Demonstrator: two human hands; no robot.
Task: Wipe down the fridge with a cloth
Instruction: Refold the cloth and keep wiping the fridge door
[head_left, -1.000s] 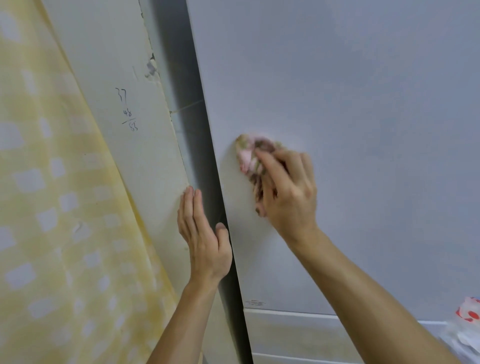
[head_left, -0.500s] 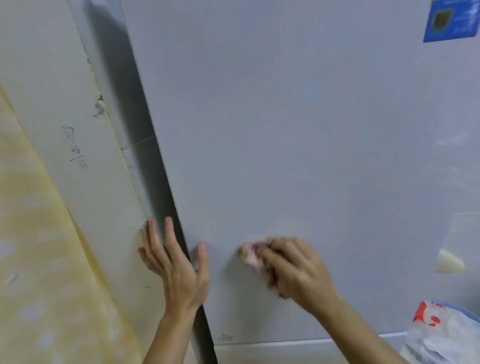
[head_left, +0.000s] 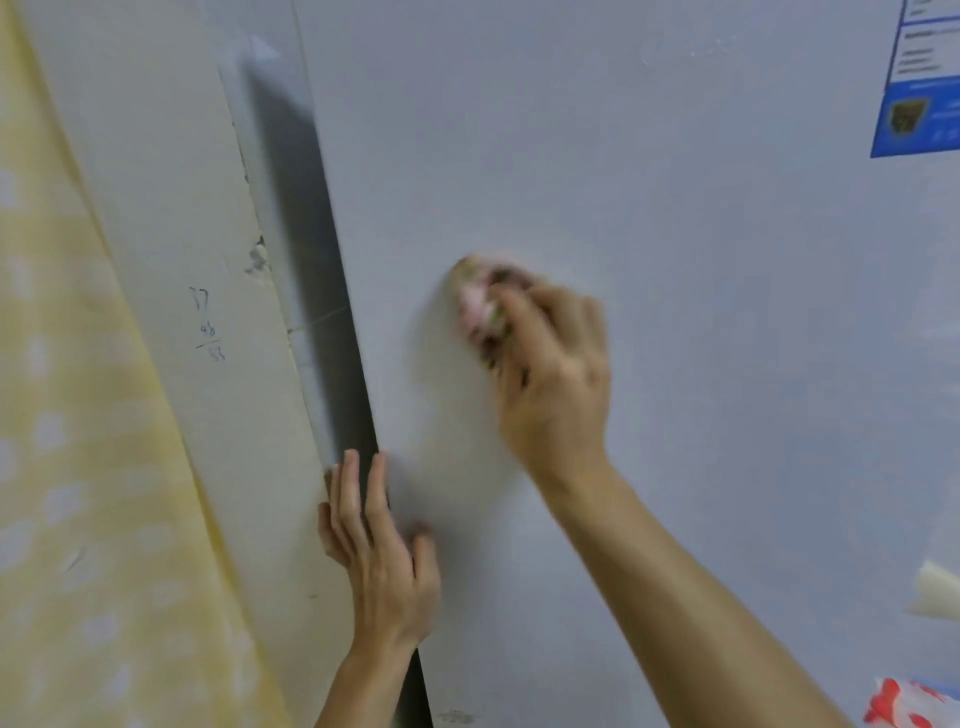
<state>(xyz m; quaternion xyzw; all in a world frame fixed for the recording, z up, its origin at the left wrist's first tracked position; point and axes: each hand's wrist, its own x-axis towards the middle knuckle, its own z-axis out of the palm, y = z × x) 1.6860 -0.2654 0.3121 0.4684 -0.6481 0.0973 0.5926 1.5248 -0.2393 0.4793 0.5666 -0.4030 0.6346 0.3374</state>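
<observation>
The fridge (head_left: 675, 260) is a smooth, flat, pale grey panel. The right hand (head_left: 553, 374) presses a bunched pink patterned cloth (head_left: 480, 304) against it, grip closed around the wad; motion blur hides the weave. The left hand (head_left: 379, 556) lies flat and open along the fridge's left edge. A blue sticker (head_left: 919, 104) is cut off at right, its print unreadable.

Right hand (head_left: 553, 374): arm extended upward, fingers curled closed, knuckles outward, blurred. Left hand (head_left: 382, 556): lower, flat, fingers straight and pointing up, thumb spread to the right.
</observation>
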